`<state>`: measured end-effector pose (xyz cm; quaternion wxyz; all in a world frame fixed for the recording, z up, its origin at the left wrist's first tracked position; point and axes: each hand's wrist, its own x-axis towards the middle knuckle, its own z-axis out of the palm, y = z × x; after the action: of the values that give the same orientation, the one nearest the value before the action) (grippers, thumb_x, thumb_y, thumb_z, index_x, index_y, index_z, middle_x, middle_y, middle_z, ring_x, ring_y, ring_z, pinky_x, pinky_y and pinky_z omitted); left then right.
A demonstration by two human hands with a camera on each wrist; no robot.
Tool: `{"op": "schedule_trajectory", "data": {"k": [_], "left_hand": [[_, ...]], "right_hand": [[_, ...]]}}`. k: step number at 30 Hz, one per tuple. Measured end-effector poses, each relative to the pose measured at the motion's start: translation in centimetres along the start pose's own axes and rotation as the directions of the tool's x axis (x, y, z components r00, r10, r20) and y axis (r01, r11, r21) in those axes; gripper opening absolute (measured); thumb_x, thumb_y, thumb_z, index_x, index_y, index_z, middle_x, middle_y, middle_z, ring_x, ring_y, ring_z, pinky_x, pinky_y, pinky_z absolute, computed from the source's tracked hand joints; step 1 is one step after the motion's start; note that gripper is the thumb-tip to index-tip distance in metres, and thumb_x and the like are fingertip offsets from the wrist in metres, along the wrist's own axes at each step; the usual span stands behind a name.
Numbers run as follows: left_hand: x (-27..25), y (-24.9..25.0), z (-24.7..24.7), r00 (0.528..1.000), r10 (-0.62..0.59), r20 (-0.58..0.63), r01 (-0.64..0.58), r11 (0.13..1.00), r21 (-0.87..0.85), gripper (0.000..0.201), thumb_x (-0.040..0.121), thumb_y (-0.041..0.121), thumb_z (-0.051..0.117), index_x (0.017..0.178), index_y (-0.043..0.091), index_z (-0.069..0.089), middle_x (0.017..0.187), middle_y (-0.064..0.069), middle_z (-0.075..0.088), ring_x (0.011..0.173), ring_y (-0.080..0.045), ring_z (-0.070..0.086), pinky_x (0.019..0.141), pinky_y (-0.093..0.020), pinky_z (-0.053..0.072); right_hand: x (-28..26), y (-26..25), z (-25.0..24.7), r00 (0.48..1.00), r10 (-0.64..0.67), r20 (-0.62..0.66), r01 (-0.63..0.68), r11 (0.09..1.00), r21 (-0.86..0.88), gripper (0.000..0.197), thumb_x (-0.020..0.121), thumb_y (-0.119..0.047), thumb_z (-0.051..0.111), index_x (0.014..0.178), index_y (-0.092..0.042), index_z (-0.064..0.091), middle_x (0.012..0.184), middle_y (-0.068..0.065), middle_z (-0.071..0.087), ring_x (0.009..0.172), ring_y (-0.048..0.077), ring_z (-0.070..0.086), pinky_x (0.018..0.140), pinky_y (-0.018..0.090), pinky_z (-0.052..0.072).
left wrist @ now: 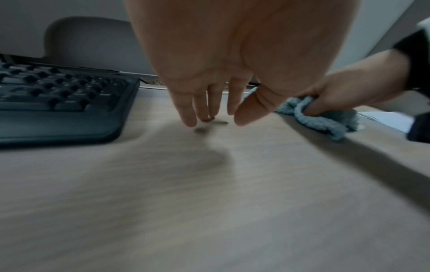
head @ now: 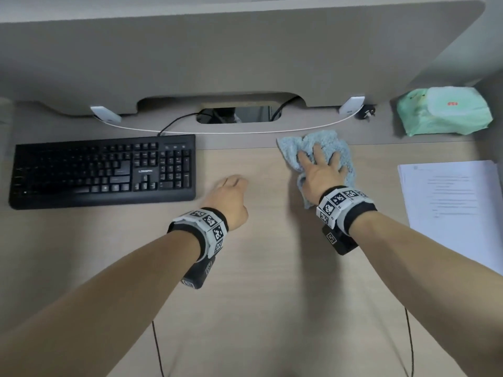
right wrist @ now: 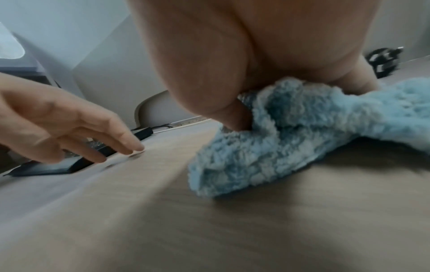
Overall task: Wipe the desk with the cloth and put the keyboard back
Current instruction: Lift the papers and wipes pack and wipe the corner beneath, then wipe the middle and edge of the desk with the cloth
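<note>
the fluffy light-blue cloth [head: 324,148] lies bunched on the pale wood-grain desk [head: 258,295] under the right hand [head: 319,172], whose fingers press and clutch it, while the left hand [head: 231,197] hovers empty with loose fingers beside the black keyboard [head: 103,170] at far left.

Right hand [right wrist: 232,55] close above, palm down on a fluffy light-blue cloth [right wrist: 291,138], thumb pushed into its folds. Cloth bunched and rumpled, lying on the wood-grain desk [right wrist: 209,230]. Left hand [right wrist: 58,125] at the left edge, fingers loosely extended and angled down, tips at or just above the desk; contact unclear through blur. Behind those fingers, the corner of a black keyboard [right wrist: 46,168], with a thin cable [right wrist: 163,127] further back. Dark, blurred plug-like object [right wrist: 384,60] far right, near the grey partition [right wrist: 104,64].
</note>
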<state>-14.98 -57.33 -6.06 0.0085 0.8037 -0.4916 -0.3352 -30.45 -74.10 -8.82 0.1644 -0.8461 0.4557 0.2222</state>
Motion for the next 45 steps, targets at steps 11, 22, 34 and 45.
{"op": "schedule_trajectory", "data": {"k": [11, 22, 34, 45], "left_hand": [[-8.0, -15.1, -1.6, 0.999, -0.03, -0.033, 0.032, 0.998, 0.057, 0.022, 0.085, 0.012, 0.046, 0.103, 0.015, 0.058, 0.107, -0.004, 0.055, 0.103, -0.026, 0.052, 0.083, -0.033, 0.043], [-11.5, -28.0, -3.1, 0.929, -0.314, -0.195, 0.293, 0.947, -0.129, 0.011, 0.086, 0.022, 0.048, 0.091, 0.02, 0.057, 0.096, -0.005, 0.06, 0.085, -0.029, 0.06, 0.078, -0.041, 0.052], [-13.7, -37.4, -8.4, 0.566, -0.754, -0.334, 0.485, 0.632, -0.604, 0.03, 0.078, 0.045, 0.059, 0.093, 0.02, 0.052, 0.117, -0.016, 0.058, 0.111, -0.039, 0.055, 0.1, -0.045, 0.043], [-11.3, -40.8, -10.9, 0.538, -0.824, -0.178, 0.512, 0.487, -0.707, 0.068, 0.083, 0.057, 0.058, 0.133, 0.013, 0.044, 0.137, -0.012, 0.052, 0.124, -0.037, 0.05, 0.103, -0.046, 0.038]], "right_hand": [[-7.3, -15.7, 7.2, 0.909, -0.413, 0.045, 0.415, 0.899, -0.142, 0.066, 0.095, -0.029, 0.05, 0.151, -0.037, 0.016, 0.164, 0.001, 0.002, 0.146, 0.047, -0.003, 0.115, 0.068, 0.007], [-9.7, -23.2, 5.0, 0.983, -0.078, 0.165, 0.104, 0.982, -0.156, 0.092, 0.072, -0.015, 0.08, 0.144, -0.019, 0.024, 0.148, 0.02, 0.019, 0.134, 0.044, 0.032, 0.104, 0.049, 0.045], [-10.6, -25.0, -0.4, 0.969, -0.152, 0.195, 0.141, 0.987, 0.073, 0.054, 0.087, -0.073, 0.042, 0.103, -0.025, 0.062, 0.095, -0.002, 0.064, 0.07, 0.014, 0.058, 0.063, 0.028, 0.047], [-2.5, -27.6, 0.2, 0.986, 0.167, 0.027, -0.15, 0.791, 0.593, 0.071, 0.087, -0.055, 0.058, 0.142, -0.015, 0.037, 0.139, 0.01, 0.054, 0.126, 0.031, 0.052, 0.104, 0.04, 0.041]]}}
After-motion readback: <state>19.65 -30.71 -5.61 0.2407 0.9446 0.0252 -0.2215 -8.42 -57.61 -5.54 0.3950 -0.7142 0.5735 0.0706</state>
